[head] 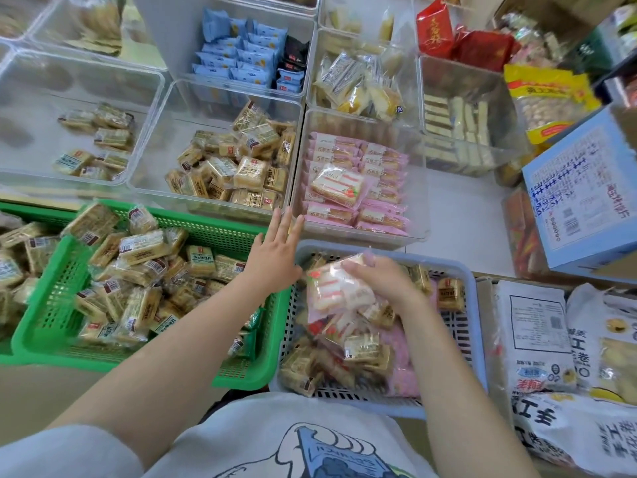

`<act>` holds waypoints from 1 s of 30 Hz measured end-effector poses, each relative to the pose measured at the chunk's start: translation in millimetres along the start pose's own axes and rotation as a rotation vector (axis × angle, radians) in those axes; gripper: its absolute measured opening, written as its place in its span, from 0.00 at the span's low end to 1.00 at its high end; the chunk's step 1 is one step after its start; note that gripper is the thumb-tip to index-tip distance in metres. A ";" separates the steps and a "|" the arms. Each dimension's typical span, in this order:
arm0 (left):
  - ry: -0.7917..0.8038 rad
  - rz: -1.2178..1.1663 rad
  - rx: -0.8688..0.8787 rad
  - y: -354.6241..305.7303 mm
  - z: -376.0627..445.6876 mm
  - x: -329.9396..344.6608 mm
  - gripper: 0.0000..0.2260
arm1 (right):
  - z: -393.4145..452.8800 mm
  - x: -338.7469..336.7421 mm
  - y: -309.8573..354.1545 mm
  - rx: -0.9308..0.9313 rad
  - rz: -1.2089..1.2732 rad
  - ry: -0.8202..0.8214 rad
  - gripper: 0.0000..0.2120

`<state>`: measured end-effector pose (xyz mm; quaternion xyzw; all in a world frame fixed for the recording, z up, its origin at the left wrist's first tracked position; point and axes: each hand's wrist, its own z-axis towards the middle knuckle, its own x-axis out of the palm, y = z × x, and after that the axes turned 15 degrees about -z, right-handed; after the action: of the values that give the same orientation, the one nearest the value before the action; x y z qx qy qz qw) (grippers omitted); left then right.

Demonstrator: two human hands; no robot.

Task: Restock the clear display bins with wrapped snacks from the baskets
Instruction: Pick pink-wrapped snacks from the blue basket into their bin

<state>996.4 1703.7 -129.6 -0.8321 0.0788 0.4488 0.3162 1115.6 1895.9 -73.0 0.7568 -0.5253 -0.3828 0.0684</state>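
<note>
Right hand (pixel 375 276) is grabbing a pink snack pack (pixel 336 288) in the grey basket (pixel 470 305) at 5 o'clock, fingertips hidden underneath. Left hand (pixel 275 251) is flat, empty, fingers straight. Pink bin (pixel 418 188) sits at 12, labels too blurry.

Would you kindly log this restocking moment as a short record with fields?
left hand: left hand, fingers straight, holding nothing, above the green basket rim
right hand: right hand grips a pink wrapped snack
source: blue-grey basket, mixed tan and pink packs
likely target: clear bin of pink snacks
neighbour bin: tan snack bin, partly filled
</note>
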 end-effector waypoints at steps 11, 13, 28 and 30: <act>0.015 -0.038 -0.028 -8.2 -3.1 -8.4 0.42 | 39.5 -58.5 34.4 -0.008 0.606 -0.256 0.11; 0.004 -0.047 -0.049 -12.5 -3.2 -6.4 0.42 | 36.2 -49.7 8.7 0.011 0.551 -0.259 0.08; 0.192 -0.354 0.047 -109.9 -51.3 132.6 0.28 | -45.7 18.7 -170.6 0.255 0.133 -0.120 0.15; 0.161 -0.378 0.025 -111.8 -51.7 139.7 0.34 | -50.2 27.2 -178.5 0.227 -0.117 -0.053 0.19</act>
<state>1160.5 1782.2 -169.5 -0.8611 -0.0483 0.3125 0.3981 1285.1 1936.2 -142.0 0.7787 -0.5220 -0.3439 -0.0539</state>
